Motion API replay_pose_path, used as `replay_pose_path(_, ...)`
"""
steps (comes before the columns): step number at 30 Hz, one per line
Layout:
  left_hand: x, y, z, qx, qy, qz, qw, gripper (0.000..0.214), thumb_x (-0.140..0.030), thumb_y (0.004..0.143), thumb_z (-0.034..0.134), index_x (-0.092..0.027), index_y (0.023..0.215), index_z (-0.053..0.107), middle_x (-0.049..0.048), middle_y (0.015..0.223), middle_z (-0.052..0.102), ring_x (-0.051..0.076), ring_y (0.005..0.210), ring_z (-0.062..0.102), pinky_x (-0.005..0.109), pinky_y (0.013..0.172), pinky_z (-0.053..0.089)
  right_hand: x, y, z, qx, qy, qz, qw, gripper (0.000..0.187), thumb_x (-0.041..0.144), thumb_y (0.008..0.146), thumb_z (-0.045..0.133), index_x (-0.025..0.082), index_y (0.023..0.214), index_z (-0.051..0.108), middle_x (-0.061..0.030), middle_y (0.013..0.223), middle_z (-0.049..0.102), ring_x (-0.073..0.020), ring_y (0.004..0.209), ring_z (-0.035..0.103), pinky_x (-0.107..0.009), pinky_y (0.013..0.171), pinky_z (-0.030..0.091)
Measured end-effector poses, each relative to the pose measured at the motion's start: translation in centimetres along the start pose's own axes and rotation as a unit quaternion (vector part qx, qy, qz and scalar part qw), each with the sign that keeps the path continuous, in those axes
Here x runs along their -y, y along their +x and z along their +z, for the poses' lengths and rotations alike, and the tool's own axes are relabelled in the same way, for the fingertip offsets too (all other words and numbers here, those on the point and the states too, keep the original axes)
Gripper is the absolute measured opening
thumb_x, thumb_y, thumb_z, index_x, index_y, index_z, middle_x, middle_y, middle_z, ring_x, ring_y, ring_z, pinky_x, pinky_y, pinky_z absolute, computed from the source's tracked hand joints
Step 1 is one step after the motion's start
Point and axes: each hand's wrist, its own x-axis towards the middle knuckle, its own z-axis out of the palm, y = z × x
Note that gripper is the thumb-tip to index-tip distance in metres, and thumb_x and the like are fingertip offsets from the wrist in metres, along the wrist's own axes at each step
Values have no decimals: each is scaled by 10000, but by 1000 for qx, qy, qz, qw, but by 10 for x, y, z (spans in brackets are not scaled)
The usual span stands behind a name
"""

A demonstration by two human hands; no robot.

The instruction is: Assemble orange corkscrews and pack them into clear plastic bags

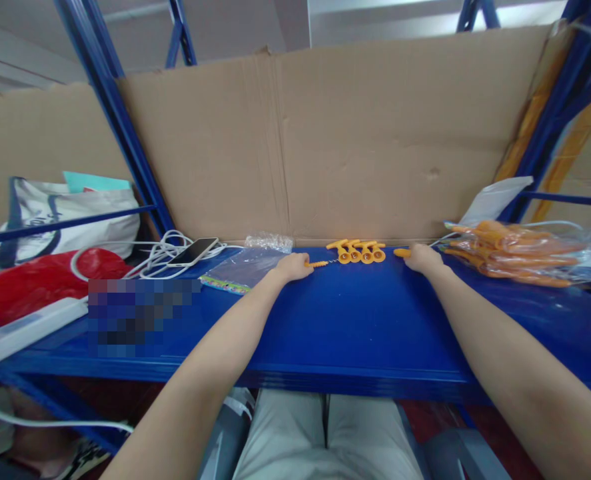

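Note:
My left hand [294, 267] is closed around a slim orange ridged piece [318, 265], which points right and has a thin, silvery tip. To the right of that tip, several orange T-handled parts with round cup-like ends [356, 252] stand side by side in a row against the cardboard. My right hand [424, 259] is beyond the row on its right, its fingers closed on a rounded orange piece [402, 253]. Most of that piece is hidden by the fingers. Both hands are low over the blue tabletop [360, 320].
A clear bag of orange parts [515, 253] lies at the right. Left of my left hand are a flat plastic bag [245, 268], a phone [195, 251], coiled white cable [161, 265] and a red bag [40, 283]. A cardboard sheet [365, 140] walls off the back.

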Motion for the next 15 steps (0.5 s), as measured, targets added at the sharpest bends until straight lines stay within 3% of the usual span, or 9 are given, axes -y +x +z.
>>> replay_pose_path(7,-3,-3,-2,-38,2,-24,999,286,-329,832,504,-204,1067,609,92,1081,698,260,1021,650,311,797,507,26,-9,-11,-125,28,-85,988,408,193,859,483,140,1260,537,-181,1234,617,-295,1105,608,-374,871,478)
replay_pose_path(10,-4,-5,-3,-58,-4,-35,998,298,-327,844,488,-203,1095,588,102,1090,692,272,1030,646,326,799,506,42,-15,-14,-140,37,-132,981,416,196,860,475,154,1271,527,-164,1238,622,-298,1114,599,-404,880,469)
replay_pose_path(15,-3,-4,-3,-92,-28,-44,994,314,-334,849,490,-221,1133,559,94,1064,695,261,996,657,325,789,506,61,-20,-11,-143,65,-269,950,399,180,834,501,218,1224,575,-103,1234,645,-269,1127,594,-392,900,462)
